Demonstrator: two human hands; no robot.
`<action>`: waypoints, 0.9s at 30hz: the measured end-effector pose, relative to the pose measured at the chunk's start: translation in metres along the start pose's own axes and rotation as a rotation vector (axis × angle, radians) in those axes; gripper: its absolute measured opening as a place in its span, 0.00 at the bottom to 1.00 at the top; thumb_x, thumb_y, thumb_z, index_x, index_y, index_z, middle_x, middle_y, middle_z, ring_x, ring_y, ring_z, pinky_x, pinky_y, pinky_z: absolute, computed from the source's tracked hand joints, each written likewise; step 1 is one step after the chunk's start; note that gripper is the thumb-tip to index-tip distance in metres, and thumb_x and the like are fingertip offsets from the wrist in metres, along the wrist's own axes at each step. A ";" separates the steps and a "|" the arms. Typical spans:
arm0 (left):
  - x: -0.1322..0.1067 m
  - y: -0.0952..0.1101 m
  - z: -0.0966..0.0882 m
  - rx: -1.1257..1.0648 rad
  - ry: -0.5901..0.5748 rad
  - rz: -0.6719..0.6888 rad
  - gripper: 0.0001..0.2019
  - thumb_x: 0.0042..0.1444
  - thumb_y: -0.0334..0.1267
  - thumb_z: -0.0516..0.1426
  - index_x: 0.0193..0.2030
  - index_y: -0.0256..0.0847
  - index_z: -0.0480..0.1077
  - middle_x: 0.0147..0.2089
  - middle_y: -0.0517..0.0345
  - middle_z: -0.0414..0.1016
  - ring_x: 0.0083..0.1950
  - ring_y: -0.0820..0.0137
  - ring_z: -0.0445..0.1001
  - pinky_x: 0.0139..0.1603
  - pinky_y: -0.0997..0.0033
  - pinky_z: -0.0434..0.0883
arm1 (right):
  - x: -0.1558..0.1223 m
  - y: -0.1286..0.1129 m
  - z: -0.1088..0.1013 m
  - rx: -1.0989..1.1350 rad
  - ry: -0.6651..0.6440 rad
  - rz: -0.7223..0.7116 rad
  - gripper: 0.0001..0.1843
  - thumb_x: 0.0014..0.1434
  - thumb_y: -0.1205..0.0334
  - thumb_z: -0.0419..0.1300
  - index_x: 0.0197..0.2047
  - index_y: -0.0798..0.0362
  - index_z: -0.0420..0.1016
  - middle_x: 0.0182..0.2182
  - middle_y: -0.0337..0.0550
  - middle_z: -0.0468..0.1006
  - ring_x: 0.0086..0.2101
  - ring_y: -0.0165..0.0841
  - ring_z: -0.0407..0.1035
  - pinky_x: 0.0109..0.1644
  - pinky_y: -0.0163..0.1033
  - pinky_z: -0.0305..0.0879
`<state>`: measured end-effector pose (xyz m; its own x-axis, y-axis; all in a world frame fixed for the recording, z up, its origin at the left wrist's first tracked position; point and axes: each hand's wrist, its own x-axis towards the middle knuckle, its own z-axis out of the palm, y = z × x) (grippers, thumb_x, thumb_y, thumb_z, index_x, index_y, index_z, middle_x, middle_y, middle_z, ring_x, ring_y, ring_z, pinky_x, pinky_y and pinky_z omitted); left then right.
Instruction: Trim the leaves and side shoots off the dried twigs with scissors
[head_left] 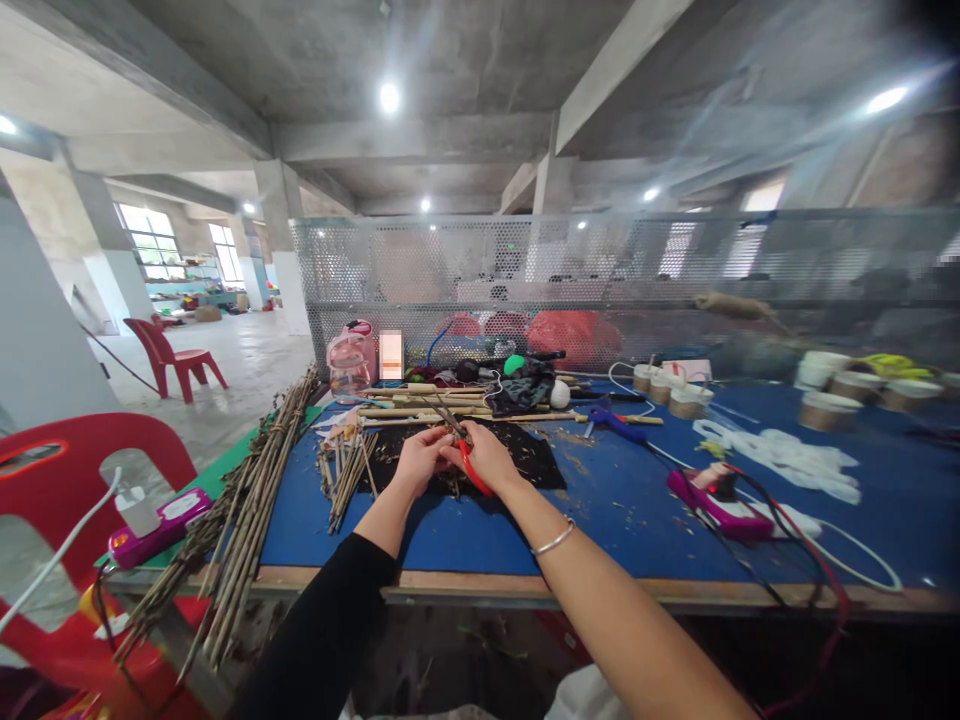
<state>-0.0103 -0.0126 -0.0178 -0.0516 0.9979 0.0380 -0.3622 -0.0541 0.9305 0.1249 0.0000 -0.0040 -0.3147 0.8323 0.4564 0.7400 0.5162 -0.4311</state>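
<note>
My left hand [420,458] and my right hand [486,455] meet over a black mat [536,455] on the blue table [615,500]. The right hand is closed on red-handled scissors [472,470], whose blades point up toward a thin twig [448,417]. My left hand pinches that twig at its lower end. A silver bracelet [553,541] sits on my right wrist, and a black sleeve covers my left arm. Bits of cut stem litter the mat.
A long bundle of dry sticks [247,500] hangs over the table's left edge; shorter sticks [346,478] lie beside the mat. A pink glue gun [712,497] with cords, tape rolls [679,400], white strips, a pink bottle [351,362] and red chairs [176,360] surround me.
</note>
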 end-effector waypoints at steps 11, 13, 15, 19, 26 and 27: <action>-0.002 0.005 0.000 0.041 0.046 0.023 0.18 0.39 0.38 0.65 0.40 0.35 0.75 0.29 0.55 0.76 0.23 0.78 0.67 0.25 0.78 0.67 | 0.000 0.002 -0.006 0.060 -0.058 0.059 0.22 0.51 0.42 0.56 0.44 0.47 0.70 0.33 0.43 0.78 0.34 0.37 0.72 0.34 0.34 0.60; -0.002 0.005 0.001 0.052 0.080 0.026 0.18 0.39 0.38 0.65 0.40 0.36 0.75 0.30 0.54 0.76 0.23 0.77 0.68 0.25 0.77 0.67 | -0.001 0.001 -0.006 0.024 -0.048 0.064 0.23 0.51 0.41 0.56 0.45 0.47 0.70 0.34 0.44 0.78 0.35 0.38 0.72 0.35 0.35 0.61; -0.002 0.005 0.001 0.063 0.115 0.037 0.18 0.39 0.38 0.65 0.39 0.36 0.75 0.31 0.54 0.76 0.24 0.76 0.69 0.26 0.77 0.67 | -0.001 -0.001 -0.005 -0.022 -0.033 0.059 0.25 0.50 0.40 0.56 0.46 0.47 0.68 0.36 0.44 0.77 0.38 0.38 0.71 0.36 0.36 0.60; 0.001 0.003 0.000 0.087 0.140 0.068 0.17 0.37 0.36 0.65 0.38 0.35 0.75 0.31 0.54 0.76 0.25 0.75 0.69 0.26 0.76 0.67 | -0.002 -0.003 -0.004 -0.046 -0.018 0.024 0.28 0.50 0.39 0.55 0.48 0.49 0.66 0.41 0.46 0.74 0.41 0.38 0.69 0.38 0.36 0.60; 0.002 0.003 0.000 0.120 0.184 0.109 0.15 0.39 0.35 0.64 0.37 0.35 0.76 0.31 0.54 0.77 0.26 0.74 0.70 0.28 0.75 0.68 | -0.002 -0.003 -0.004 0.012 -0.053 0.077 0.23 0.52 0.41 0.55 0.45 0.46 0.69 0.36 0.43 0.77 0.38 0.38 0.71 0.36 0.35 0.60; 0.002 0.003 0.000 0.121 0.186 0.110 0.15 0.39 0.35 0.64 0.37 0.35 0.76 0.32 0.53 0.77 0.27 0.74 0.71 0.29 0.74 0.69 | -0.002 -0.003 -0.004 0.020 -0.058 0.080 0.23 0.52 0.41 0.55 0.45 0.46 0.70 0.35 0.43 0.78 0.38 0.38 0.72 0.36 0.35 0.60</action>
<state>-0.0115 -0.0108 -0.0151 -0.2591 0.9621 0.0846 -0.2317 -0.1469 0.9616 0.1262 -0.0039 -0.0004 -0.2897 0.8808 0.3744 0.7524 0.4514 -0.4798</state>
